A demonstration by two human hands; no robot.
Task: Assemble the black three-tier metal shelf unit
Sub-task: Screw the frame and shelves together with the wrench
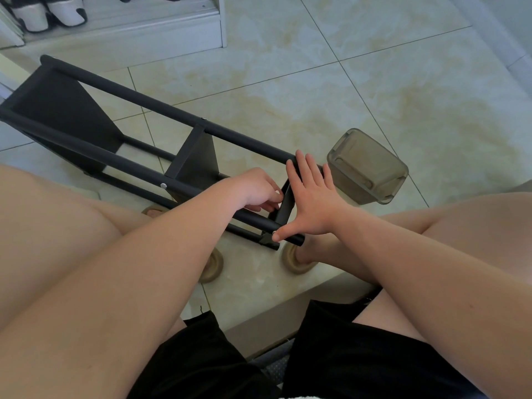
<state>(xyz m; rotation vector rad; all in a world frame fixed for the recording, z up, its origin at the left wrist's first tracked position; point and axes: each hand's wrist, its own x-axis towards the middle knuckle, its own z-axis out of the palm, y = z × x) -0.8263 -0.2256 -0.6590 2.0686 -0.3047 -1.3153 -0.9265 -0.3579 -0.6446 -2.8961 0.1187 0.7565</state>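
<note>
Shelf unit (198, 159) lies sideways for reach. My right hand (312, 198) spreads flat, bracing the last tier (285, 210) between the poles (138, 165); my left hand (256, 191) pinches its edge, perhaps seating a screw.

Smoky plastic tub (367, 165); sneakers (47, 10).

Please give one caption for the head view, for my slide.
Right hand presses flat on the end of a black shelf unit lying on floor tiles; left hand grips its end tier.
</note>
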